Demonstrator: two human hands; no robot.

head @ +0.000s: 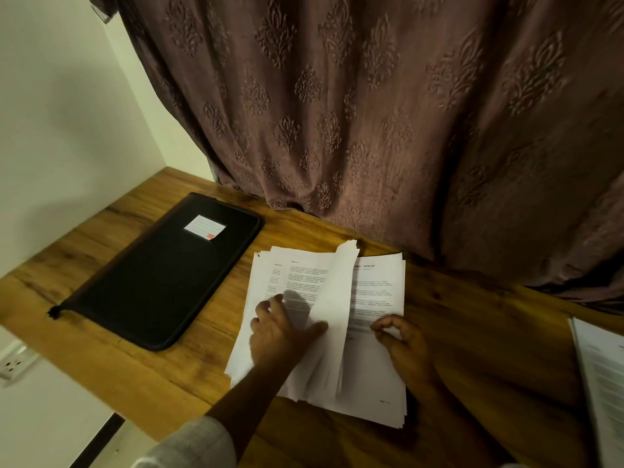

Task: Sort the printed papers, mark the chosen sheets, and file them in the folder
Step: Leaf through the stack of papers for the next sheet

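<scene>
The left hand (280,329) lies spread on the left half of the printed papers (376,292). Its fingers are straight and press down, and its thumb reaches right against a sheaf of sheets (337,298) that stands up, curved, in the middle of the pile. The right hand (403,344) rests on the right half of the pile with its fingers curled, thumb and forefinger meeting in a ring. Whether they pinch a sheet's edge cannot be told. The two hands are apart, with the raised sheaf between them. A pale sleeve (189,445) covers the left forearm.

The papers lie fanned and uneven on the wooden table (472,332), toward its near edge. Just beside them on the left lies the black folder (158,282), closed and flat, with a white label (205,227) near its far end. A second stack of printed sheets (604,376) lies at the right edge of the view, well apart from the hands. A patterned curtain (371,113) hangs behind the table, its hem reaching the tabletop just beyond the papers. A wall socket (13,364) shows at the lower left, below the table.
</scene>
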